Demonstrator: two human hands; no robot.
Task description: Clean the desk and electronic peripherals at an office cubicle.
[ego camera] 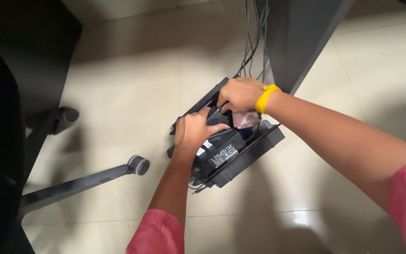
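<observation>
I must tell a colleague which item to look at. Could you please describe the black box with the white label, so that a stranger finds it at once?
Start at the dark desk leg standing on the cream tiled floor. At its foot lies a black tray, under the left hand and right hand. The black rectangular box lies inside; only it bears a white label.

Black rectangular plastic cable tray [250, 157]: lies tilted on the cream tiled floor [118, 108], holding a black power adapter brick [222, 151] with a white label. Left hand [191, 134]: rests on the tray's near end, fingers curled over the adapter. Right hand [240, 94], yellow wristband [266, 98]: grips the tray's far end. Dark cables [254, 42] run upward beside a grey desk leg [297, 37]. Black office-chair base with castor wheels [138, 165]: left.
</observation>
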